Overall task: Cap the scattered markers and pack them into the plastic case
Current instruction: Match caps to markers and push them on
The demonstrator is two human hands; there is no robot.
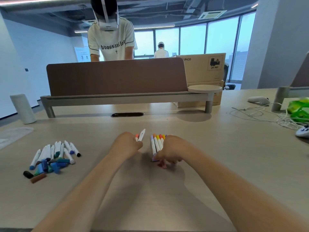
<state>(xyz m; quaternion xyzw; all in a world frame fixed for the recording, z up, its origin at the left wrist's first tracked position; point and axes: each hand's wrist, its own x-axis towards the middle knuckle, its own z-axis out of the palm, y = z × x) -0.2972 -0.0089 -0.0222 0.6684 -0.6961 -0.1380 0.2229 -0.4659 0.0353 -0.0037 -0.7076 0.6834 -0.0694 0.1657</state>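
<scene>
Lower left, uncapped markers (57, 150) and caps (56, 165) lie heaped. At centre the left hand (128, 144) pinches a white marker (141, 135), surely light and slick, by the barrel, a sensible hold. Further right, the right hand (168, 151) curls over a tidy row (157, 144); its grip I cannot tell.

White-barrelled markers (55, 151): fanned cluster lying flat at left of desk (217, 148), some capped. Loose blue, teal, black, brown caps (50, 166) heaped at near ends. Row of orange-, yellow-, purple-ended markers (157, 143) side by side, centre (near ends under right hand (168, 151)). Orange-tipped white marker (141, 136) gripped in left hand (127, 144), pointing away.
</scene>
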